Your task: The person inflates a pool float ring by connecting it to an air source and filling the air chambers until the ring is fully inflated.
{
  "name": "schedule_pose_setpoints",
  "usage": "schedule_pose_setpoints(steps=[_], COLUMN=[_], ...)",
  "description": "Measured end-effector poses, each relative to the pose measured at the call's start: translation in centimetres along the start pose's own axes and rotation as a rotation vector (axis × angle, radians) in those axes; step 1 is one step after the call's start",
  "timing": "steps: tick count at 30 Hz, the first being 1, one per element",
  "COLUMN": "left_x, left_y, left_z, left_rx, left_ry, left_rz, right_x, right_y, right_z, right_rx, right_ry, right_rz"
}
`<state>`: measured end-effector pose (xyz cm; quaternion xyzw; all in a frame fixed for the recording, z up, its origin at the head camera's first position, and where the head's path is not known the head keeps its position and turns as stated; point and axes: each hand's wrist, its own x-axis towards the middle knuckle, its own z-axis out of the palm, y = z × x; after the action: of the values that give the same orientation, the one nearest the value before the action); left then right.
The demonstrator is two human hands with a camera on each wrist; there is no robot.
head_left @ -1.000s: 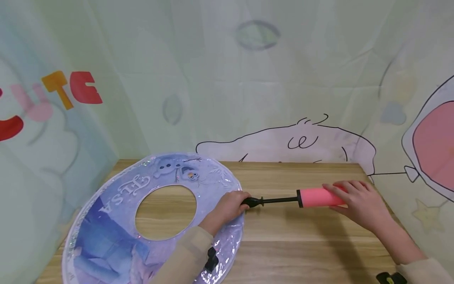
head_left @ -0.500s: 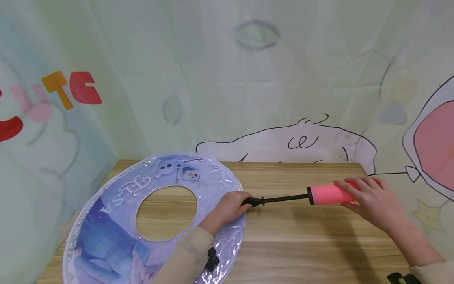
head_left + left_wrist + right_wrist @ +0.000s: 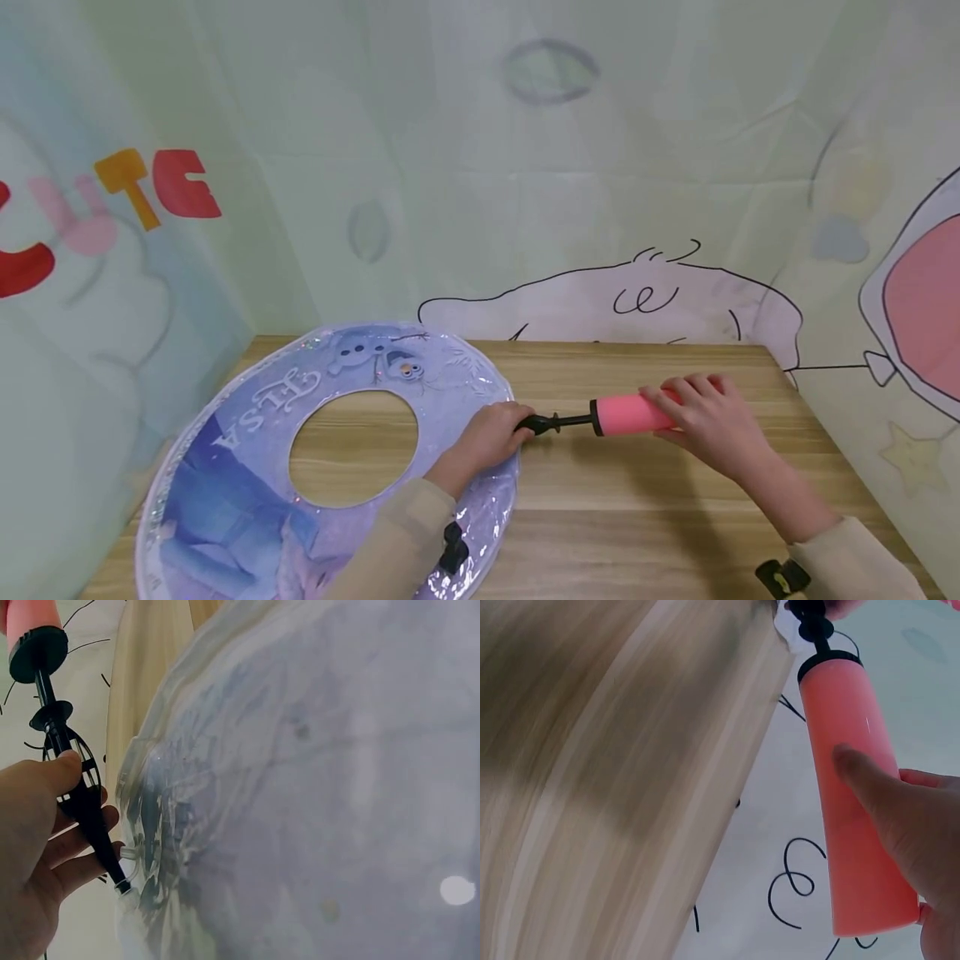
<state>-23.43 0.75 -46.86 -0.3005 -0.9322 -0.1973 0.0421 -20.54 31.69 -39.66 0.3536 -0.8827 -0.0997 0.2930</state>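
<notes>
Pump [image 3: 624, 415], left hand [image 3: 489, 437] and right hand [image 3: 711, 427] curled round it, nozzle [image 3: 106, 855] at valve [image 3: 129, 901] visible only in left-wrist view

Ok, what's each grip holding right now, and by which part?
One pink-and-black cylindrical hand pump: the left grip holds it by the black tapered nozzle, the right grip by the smooth pink barrel.

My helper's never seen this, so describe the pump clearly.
On the wooden table lies a big bluish ring. From its right edge, between the left hand and right hand, runs the pump: a pink cylinder with a black rod, unlike the patterned ring.
</notes>
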Motion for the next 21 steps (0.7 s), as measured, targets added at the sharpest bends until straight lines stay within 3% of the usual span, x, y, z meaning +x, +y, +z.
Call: schedule_pose_setpoints(steps=[14,21], left_x=[0.0,0.0], left_y=[0.2,0.2], left_z=[-0.3,-0.4], left_rx=[0.016,-0.015], left_ry=[0.011,-0.025], left_rz=[-0.001,-0.040], right_x=[2.4,2.2], right_y=[-3.1,-3.4], right_z=[2.0,2.3], right_rx=[-0.008,0.020], right_ry=[0.004,0.005], right_rz=[-0.002,-0.003])
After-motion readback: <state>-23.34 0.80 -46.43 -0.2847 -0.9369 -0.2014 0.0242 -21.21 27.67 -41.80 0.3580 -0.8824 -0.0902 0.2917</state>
